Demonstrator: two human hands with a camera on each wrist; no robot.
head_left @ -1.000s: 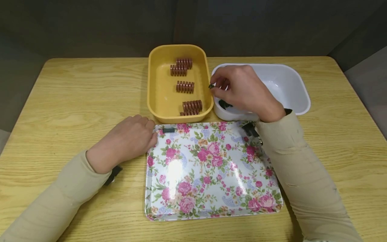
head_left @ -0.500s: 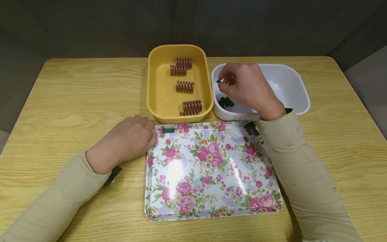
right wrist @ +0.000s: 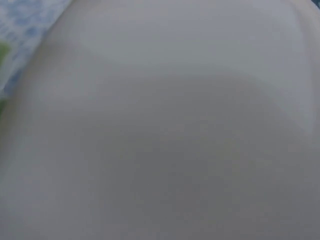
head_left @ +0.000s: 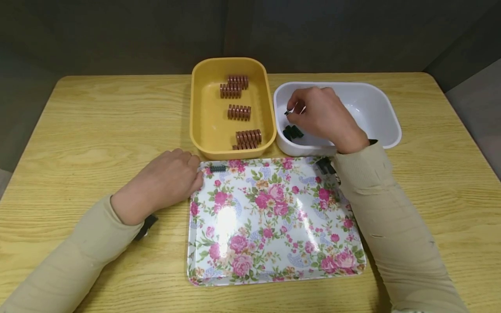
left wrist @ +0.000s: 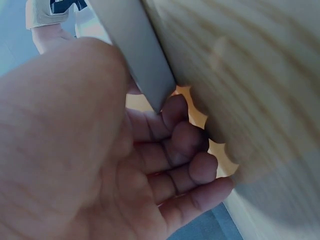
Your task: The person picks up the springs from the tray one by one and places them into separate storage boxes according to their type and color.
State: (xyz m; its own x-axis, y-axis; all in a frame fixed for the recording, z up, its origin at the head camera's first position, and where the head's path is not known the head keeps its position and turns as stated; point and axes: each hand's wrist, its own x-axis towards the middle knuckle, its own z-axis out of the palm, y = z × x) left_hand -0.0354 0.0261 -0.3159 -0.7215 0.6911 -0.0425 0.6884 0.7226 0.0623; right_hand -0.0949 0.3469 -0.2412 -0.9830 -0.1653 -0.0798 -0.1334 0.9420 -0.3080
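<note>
My right hand (head_left: 322,115) is over the left end of the white basin (head_left: 385,115), pinching a small dark green spring (head_left: 287,112) between thumb and fingertips. Below it, several dark green springs (head_left: 293,131) lie together on the basin floor. My left hand (head_left: 164,180) holds the upper left corner of the floral tray (head_left: 274,243). In the left wrist view, the tray's pale edge (left wrist: 137,55) passes between the thumb side and the curled fingertips (left wrist: 190,137). One dark green spring (head_left: 218,168) lies inside the tray, beside that corner.
A yellow basin (head_left: 207,117) with several thick brown springs (head_left: 239,112) stands left of the white one, touching or nearly so. Both are behind the tray on the wooden table (head_left: 98,117). A blurred pale surface (right wrist: 175,125) fills most of the right wrist view.
The right hand has shifted right, away from the rim between the two basins, still pinching its spring. More of the springs below now shows. The left hand and tray stay put.
</note>
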